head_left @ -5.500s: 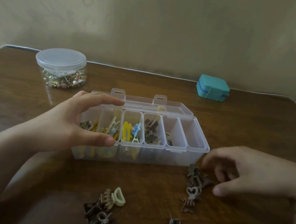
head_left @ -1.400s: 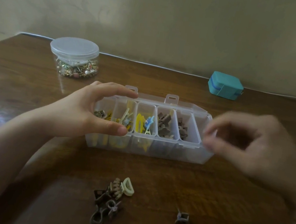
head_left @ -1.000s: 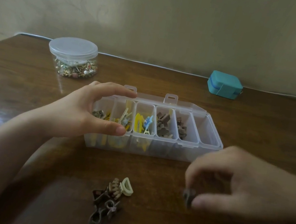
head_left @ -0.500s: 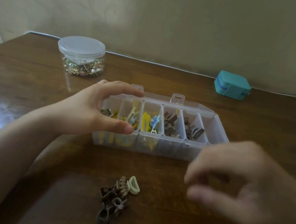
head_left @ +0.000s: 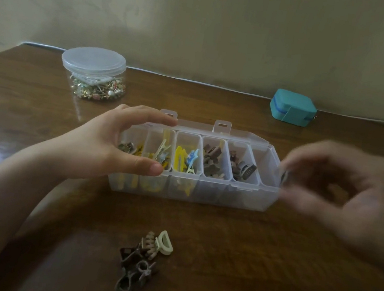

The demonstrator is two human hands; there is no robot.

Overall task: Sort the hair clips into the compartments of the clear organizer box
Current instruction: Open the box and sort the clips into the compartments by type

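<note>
Gripping the organizer box, curled left hand; blurred right hand pinching a small dark clip.

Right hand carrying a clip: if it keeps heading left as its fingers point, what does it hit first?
Probably the right end wall of the box, at the last compartment. The right hand, pinching a small dark clip, is blurred, so its height over the rim is unclear; it may clear it.
</note>
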